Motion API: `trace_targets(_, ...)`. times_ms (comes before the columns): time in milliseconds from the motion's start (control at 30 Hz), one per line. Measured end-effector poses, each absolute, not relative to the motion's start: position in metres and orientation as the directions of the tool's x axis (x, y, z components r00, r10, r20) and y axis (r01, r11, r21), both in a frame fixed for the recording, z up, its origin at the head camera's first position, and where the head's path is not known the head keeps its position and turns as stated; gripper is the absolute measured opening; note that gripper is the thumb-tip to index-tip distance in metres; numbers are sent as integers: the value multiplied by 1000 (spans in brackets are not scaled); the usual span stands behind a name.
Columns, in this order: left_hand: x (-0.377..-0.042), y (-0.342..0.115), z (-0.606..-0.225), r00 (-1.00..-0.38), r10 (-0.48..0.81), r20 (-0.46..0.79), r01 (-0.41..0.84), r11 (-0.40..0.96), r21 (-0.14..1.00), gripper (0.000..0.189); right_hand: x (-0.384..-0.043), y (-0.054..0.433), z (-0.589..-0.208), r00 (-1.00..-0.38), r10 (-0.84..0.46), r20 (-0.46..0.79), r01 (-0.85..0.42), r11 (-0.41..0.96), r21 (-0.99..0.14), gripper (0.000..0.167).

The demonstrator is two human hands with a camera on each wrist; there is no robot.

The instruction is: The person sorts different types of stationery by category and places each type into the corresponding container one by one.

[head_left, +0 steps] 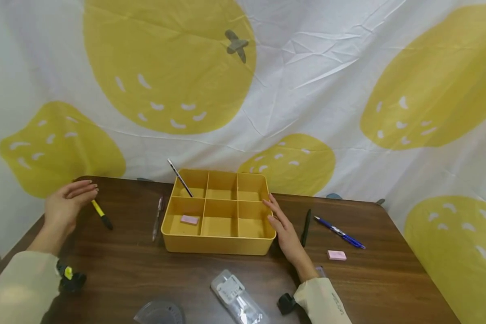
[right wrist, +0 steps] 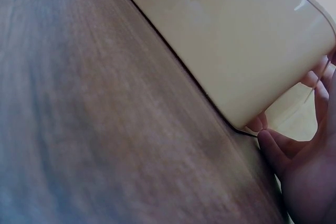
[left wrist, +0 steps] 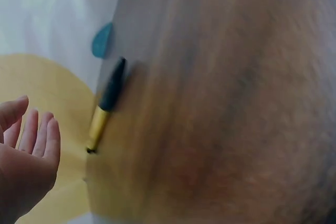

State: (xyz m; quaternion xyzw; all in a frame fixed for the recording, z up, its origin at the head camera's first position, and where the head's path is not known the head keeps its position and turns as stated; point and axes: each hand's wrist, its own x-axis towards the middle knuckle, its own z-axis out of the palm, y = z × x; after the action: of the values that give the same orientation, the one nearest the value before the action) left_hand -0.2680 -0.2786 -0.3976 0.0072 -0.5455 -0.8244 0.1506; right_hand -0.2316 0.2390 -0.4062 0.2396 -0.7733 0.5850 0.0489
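A yellow six-compartment organizer box [head_left: 218, 245] stands on the table. My right hand [head_left: 285, 231] touches its right side, with fingers extended along the wall and rim; the right wrist view shows that hand [right wrist: 310, 166] at the box's lower corner. Over the table's left side, my left hand [head_left: 66, 204] is raised, fingers loosely bent and holding nothing. Close by lies a yellow-and-black marker [head_left: 102, 216], which the left wrist view shows apart from the fingers. Inside the box, a pencil [head_left: 180, 178] leans in the back left compartment and a pink eraser [head_left: 189, 219] lies in the front left one.
A slim clear pen [head_left: 157, 219] lies left of the box. To its right are a black pen [head_left: 306, 228], a blue pen [head_left: 340, 232] and another pink eraser [head_left: 337, 255]. In front lie a clear package [head_left: 239, 297] and a protractor [head_left: 159, 312]. A lemon-print curtain [head_left: 283, 90] hangs behind.
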Motion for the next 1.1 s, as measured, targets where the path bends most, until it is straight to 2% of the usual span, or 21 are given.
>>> trace_targets(100,-266,-284,-406,-950,-276,144,226,-291,930,26,-232,239,-407,-878,-313,361,-433,200,-879,44)
trace_targets(267,-267,-289,-416,-940,-294,173,262,-298,918,33,-232,238,-408,-875,-315,367,-438,196,-877,44)
trace_targets(433,-270,-290,-421,-939,-292,180,246,-210,946,64,-232,237,-407,-875,-313,370,-440,191,-878,44)
trace_targets(533,-272,-290,-425,-946,-271,177,175,31,984,82,-232,237,-406,-872,-317,373,-443,189,-876,44)
trace_targets(700,-277,-288,-433,-962,-195,190,120,325,938,87,-232,239,-406,-873,-317,371,-443,196,-875,44)
trace_targets(933,-282,-290,-435,-979,-105,176,134,322,937,94,-232,239,-406,-872,-316,373,-445,200,-873,43)
trace_targets(1100,-285,-297,-433,-990,-59,128,99,359,928,99,-232,239,-406,-869,-319,379,-454,203,-868,43)
